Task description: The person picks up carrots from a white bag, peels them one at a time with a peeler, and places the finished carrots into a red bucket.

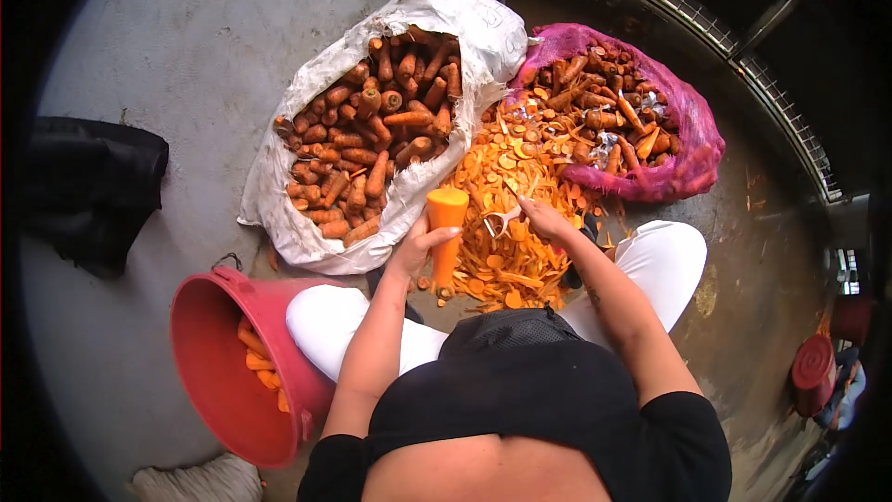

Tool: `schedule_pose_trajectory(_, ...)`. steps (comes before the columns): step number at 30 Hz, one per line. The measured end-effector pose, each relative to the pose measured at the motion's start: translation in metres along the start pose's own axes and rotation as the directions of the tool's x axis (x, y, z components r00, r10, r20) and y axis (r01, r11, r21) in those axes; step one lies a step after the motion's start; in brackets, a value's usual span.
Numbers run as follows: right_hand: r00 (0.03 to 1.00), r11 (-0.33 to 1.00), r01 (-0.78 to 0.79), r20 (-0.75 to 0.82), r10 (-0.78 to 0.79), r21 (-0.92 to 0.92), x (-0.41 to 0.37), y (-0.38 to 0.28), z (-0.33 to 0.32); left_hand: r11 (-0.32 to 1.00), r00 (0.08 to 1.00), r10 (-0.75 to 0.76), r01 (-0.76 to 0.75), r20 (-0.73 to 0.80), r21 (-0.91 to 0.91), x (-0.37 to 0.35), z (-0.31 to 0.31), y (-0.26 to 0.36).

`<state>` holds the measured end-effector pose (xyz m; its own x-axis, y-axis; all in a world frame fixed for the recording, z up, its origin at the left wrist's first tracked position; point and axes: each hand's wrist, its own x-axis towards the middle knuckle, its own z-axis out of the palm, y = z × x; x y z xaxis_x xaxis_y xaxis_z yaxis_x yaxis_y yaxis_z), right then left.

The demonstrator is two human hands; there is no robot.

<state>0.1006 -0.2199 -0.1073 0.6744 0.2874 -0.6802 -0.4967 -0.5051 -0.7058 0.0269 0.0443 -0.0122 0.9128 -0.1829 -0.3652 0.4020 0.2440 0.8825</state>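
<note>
My left hand [420, 246] is closed around a thick peeled carrot [447, 214], its cut wide end facing up. To the right of it, my right hand [548, 221] grips a pale peeler [502, 222], its head apart from the carrot. A thin dark piece also sticks out by the fingers of that hand; I cannot make out what it is. Under both hands lies a heap of carrot peelings and cut-off ends [492, 265]. Beyond my left hand, a white sack [307, 79] gapes open, full of unpeeled carrots [372, 135].
A pink mesh sack [701, 153] with more carrots lies at the back right. On the left a red bucket [200, 363], tilted, holds several peeled carrots [257, 363]. Black cloth [98, 181] lies at far left. Another person [846, 390] and red bucket [814, 374] show at far right.
</note>
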Motion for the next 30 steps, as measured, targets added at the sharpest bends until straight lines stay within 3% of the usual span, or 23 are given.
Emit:
schedule_pose_trajectory(1,0.986,0.986,0.16,-0.049,-0.162,-0.042,0.005,0.001,0.007,1.0,1.0,0.009,-0.009,-0.007,-0.024,0.001,0.002,-0.001)
schedule_pose_trajectory(5,0.997,0.986,0.067,0.036,-0.074,0.156,-0.012,-0.017,0.019,0.984,0.991,-0.13,0.127,0.021,0.123,0.011,-0.002,-0.017)
schedule_pose_trajectory(8,0.993,0.981,0.12,-0.004,-0.12,0.154,-0.018,-0.021,0.023,0.99,0.972,0.016,0.018,-0.234,0.14,0.011,0.003,-0.033)
schedule_pose_trajectory(9,0.992,0.975,0.123,-0.008,-0.124,0.185,-0.022,-0.025,0.025,0.933,0.956,0.051,0.058,-0.29,0.354,0.01,0.002,-0.03)
schedule_pose_trajectory(11,0.994,0.943,0.106,0.0,-0.111,0.314,-0.032,-0.033,0.029,0.685,0.918,0.149,0.172,-0.367,0.708,0.009,0.001,-0.024)
schedule_pose_trajectory(14,0.993,0.872,0.101,0.008,-0.12,0.479,-0.043,-0.047,0.037,0.612,0.908,0.151,0.224,-0.39,0.758,0.0,0.015,-0.009)
schedule_pose_trajectory(17,0.992,0.851,0.108,-0.002,-0.125,0.515,-0.044,-0.051,0.046,0.478,0.896,0.258,0.208,-0.362,0.854,0.007,0.008,-0.031)
schedule_pose_trajectory(24,0.992,0.825,0.108,-0.008,-0.124,0.556,-0.046,-0.058,0.055,0.235,0.878,0.467,-0.006,-0.107,0.972,-0.007,0.011,-0.02)
schedule_pose_trajectory(27,0.956,0.825,0.287,-0.099,-0.275,0.487,-0.051,-0.061,0.061,0.173,0.82,0.572,-0.118,-0.002,0.978,-0.011,0.003,-0.018)
schedule_pose_trajectory(30,0.817,0.819,0.566,-0.204,-0.539,0.099,-0.055,-0.057,0.064,0.13,0.8,0.6,-0.106,0.007,0.986,-0.014,-0.002,-0.019)
